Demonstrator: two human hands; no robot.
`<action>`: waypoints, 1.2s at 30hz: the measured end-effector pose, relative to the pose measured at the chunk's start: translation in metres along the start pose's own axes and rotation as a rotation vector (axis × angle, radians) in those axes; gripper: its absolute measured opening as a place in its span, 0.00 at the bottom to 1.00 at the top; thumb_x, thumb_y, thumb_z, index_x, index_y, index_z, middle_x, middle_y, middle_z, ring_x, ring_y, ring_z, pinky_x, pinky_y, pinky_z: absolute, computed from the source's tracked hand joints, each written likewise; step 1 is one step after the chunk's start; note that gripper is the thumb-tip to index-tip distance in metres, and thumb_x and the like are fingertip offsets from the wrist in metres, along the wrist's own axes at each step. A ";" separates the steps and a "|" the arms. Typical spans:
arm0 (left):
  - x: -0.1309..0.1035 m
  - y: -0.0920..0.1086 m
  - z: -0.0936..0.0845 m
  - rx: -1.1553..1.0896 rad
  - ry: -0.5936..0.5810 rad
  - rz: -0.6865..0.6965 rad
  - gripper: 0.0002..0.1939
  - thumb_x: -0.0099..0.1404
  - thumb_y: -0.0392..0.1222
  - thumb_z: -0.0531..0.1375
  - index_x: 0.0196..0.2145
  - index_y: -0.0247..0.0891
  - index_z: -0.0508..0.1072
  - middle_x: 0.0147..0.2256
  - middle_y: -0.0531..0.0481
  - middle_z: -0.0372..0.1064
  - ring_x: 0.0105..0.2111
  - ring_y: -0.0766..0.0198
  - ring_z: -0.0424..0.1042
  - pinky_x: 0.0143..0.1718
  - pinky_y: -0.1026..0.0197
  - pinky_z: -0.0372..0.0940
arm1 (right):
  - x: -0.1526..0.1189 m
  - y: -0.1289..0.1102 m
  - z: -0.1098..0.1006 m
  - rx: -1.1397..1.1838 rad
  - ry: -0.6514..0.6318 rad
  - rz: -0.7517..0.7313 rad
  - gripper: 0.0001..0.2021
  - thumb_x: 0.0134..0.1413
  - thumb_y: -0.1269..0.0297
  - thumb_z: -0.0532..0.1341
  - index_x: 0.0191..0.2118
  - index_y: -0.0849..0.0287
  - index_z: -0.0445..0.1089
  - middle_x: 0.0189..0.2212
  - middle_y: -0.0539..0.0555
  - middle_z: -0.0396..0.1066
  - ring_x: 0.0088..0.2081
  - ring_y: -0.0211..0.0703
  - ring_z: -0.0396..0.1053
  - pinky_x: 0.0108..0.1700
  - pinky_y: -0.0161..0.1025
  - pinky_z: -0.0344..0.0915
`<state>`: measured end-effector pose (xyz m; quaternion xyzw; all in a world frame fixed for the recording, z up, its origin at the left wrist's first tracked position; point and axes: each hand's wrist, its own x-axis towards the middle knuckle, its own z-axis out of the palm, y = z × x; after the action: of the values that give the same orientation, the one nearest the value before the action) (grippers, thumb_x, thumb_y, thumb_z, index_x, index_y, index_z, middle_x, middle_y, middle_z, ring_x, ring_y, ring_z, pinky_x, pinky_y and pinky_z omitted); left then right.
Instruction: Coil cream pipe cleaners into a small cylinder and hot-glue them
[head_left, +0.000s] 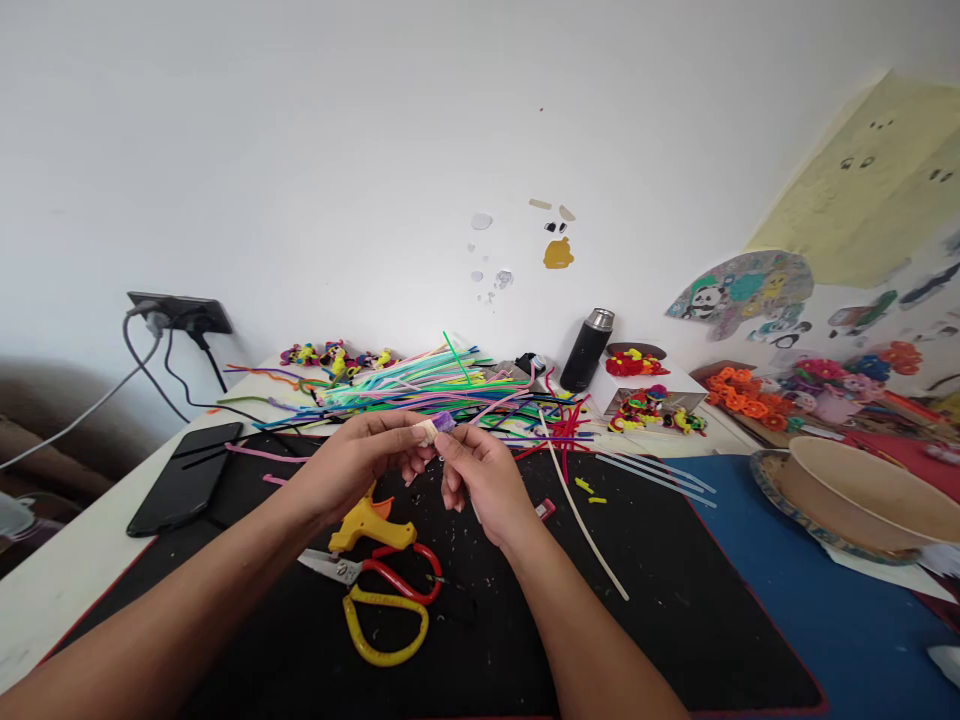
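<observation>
Over the black mat, my left hand (367, 450) pinches a small purple-and-cream fuzzy pipe cleaner piece (444, 422). My right hand (480, 475) is closed at the piece's right end, its thumb against the purple part; the fingers partly cover it. Below my hands lies a yellow glue gun (371, 525), partly hidden by my left hand. Nearer me are scissors (386, 655) with one red and one yellow handle loop. A cream pipe cleaner (589, 525) runs along the mat to the right of my right hand, near short yellow bits (590, 492).
A heap of colored pipe cleaners (420, 380) lies behind my hands. A black phone (184, 480) is at left, a black bottle (586, 352) and white box (675, 385) at back right. Translucent sticks (660, 472) and a bowl (870, 490) lie farther right.
</observation>
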<state>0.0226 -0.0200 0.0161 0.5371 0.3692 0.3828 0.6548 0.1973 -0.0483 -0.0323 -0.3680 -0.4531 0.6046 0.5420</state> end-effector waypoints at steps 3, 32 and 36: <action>-0.001 -0.003 0.000 -0.102 -0.016 -0.032 0.14 0.55 0.48 0.75 0.34 0.34 0.83 0.30 0.45 0.78 0.27 0.63 0.74 0.28 0.64 0.67 | 0.000 -0.002 0.000 -0.003 -0.003 0.002 0.23 0.51 0.41 0.72 0.30 0.55 0.67 0.15 0.42 0.64 0.13 0.33 0.62 0.15 0.29 0.53; -0.007 -0.003 0.008 0.606 0.028 0.280 0.27 0.68 0.58 0.64 0.57 0.39 0.76 0.38 0.47 0.80 0.37 0.56 0.77 0.38 0.59 0.70 | 0.001 0.001 0.001 0.013 0.079 -0.032 0.23 0.52 0.43 0.71 0.33 0.55 0.64 0.12 0.38 0.59 0.12 0.33 0.60 0.14 0.28 0.51; -0.008 -0.005 0.009 0.685 0.064 0.335 0.22 0.69 0.55 0.63 0.53 0.39 0.78 0.36 0.48 0.80 0.36 0.56 0.77 0.40 0.58 0.69 | 0.001 0.000 0.001 -0.009 0.070 -0.027 0.22 0.53 0.43 0.71 0.33 0.55 0.64 0.12 0.38 0.59 0.12 0.33 0.61 0.14 0.28 0.52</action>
<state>0.0271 -0.0318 0.0128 0.7656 0.4031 0.3555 0.3537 0.1963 -0.0477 -0.0317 -0.3854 -0.4415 0.5820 0.5638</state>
